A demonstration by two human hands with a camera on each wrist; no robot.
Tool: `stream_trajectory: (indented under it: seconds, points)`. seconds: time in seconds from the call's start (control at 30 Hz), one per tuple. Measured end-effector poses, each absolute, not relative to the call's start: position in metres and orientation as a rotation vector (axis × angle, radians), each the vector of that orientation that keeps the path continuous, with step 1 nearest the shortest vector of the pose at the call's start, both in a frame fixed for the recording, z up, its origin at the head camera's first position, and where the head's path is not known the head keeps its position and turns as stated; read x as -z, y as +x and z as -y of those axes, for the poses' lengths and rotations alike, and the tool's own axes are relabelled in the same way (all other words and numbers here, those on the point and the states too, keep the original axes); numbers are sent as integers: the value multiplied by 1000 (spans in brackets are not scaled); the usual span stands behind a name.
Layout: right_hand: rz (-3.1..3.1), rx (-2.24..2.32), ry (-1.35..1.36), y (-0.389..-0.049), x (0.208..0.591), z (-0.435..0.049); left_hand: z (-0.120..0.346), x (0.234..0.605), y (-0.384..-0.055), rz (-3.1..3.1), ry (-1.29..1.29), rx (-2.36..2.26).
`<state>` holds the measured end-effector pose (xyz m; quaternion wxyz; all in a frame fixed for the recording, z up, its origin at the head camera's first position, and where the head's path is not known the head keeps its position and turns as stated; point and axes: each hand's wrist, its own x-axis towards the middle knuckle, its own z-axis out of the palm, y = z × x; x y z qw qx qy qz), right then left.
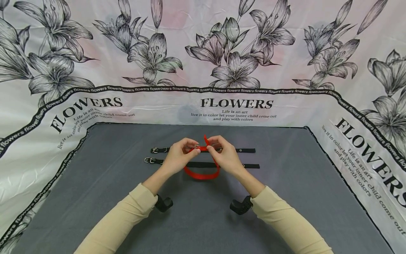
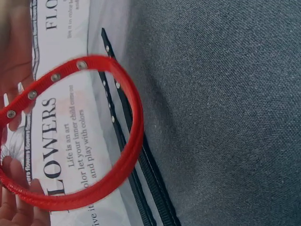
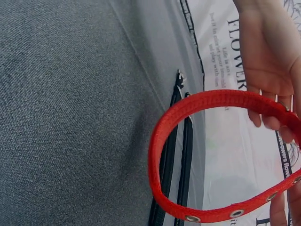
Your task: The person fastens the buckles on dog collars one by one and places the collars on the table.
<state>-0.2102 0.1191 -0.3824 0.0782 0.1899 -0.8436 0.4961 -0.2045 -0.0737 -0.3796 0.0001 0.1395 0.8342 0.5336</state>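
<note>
A red buckle collar (image 1: pixel 201 176), bent into a loop, is held up above the grey cloth. My left hand (image 1: pixel 179 155) pinches its buckle end, where a small metal buckle (image 1: pixel 197 146) shows at the fingertips. With thumb and fingers my right hand (image 1: pixel 225 155) pinches the strap end, whose red tip (image 1: pixel 205 139) points upward between the hands. Metal eyelets (image 2: pixel 56 77) line one side of the loop in the left wrist view. The right wrist view shows the collar's padded-looking band (image 3: pixel 157 155); the fingers are partly cut off there.
Behind the hands, two black buckle collars lie side by side, the farther one (image 1: pixel 250 150) and the nearer one (image 1: pixel 252 166), buckles to the left. Grey cloth (image 1: pixel 203 222) covers the surface, bordered by flower-printed white fabric (image 1: pixel 158 106). Black wrist devices (image 1: pixel 163 203) sit at both cuffs.
</note>
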Motion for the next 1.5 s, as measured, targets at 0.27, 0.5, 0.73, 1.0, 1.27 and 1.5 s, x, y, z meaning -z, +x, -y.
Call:
stream_trajectory:
  seconds: [0.27, 0.5, 0.73, 1.0, 1.27, 1.5]
  points:
    - [2492, -1506, 609, -210, 382, -119, 72, 380, -207, -2667, 431, -1716]
    - [2459, -1511, 612, -210, 381, -119, 69, 381, -207, -2673, 399, -1729]
    - [2481, -1470, 659, -211, 380, -118, 69, 380, -206, -2686, 368, -1758]
    - [2550, -1405, 743, -212, 377, -117, 69, 380, -205, -2670, 371, -1802]
    - [2640, -1309, 733, -211, 375, -116, 68, 379, -203, -2662, 382, -1801]
    - [2635, -1249, 740, -211, 373, -116, 67, 378, -202, -2673, 391, -1816]
